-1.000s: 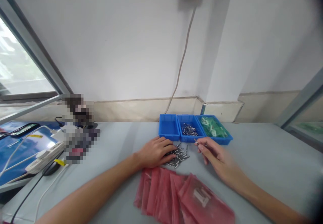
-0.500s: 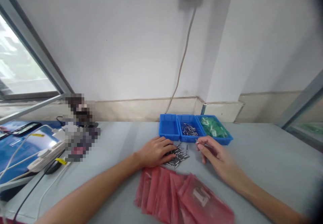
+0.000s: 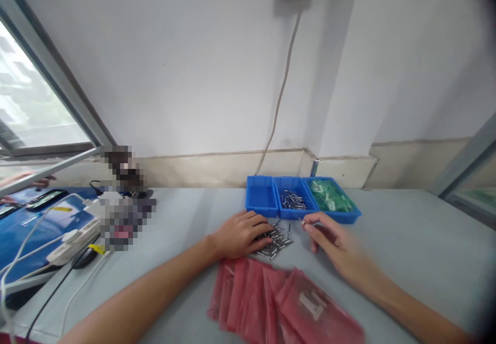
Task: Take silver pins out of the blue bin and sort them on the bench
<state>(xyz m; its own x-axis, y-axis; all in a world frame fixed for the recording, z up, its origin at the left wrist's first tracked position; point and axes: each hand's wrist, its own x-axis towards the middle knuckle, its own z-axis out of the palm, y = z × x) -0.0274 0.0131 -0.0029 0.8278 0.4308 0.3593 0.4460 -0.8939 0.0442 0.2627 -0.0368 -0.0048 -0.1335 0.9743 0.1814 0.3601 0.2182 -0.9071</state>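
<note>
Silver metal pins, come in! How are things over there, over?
Left hand resting on the loose silver metal pins. Right hand pinching one small piece, too tiny to identify. Overlapping red plastic bags close by, not covering the pins.

Small-parts workshop, by the look: your grey desk (image 3: 411,266) carries blue parts bins (image 3: 262,195), a loose heap of small metal pieces (image 3: 278,238) and red plastic pouches (image 3: 251,302); a power strip (image 3: 87,233) lies to your left.

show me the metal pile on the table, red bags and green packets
metal pile (image 3: 280,239), head view, its visible middle
red bags (image 3: 252,300), head view, a middle bag
green packets (image 3: 334,197), head view, centre
</note>
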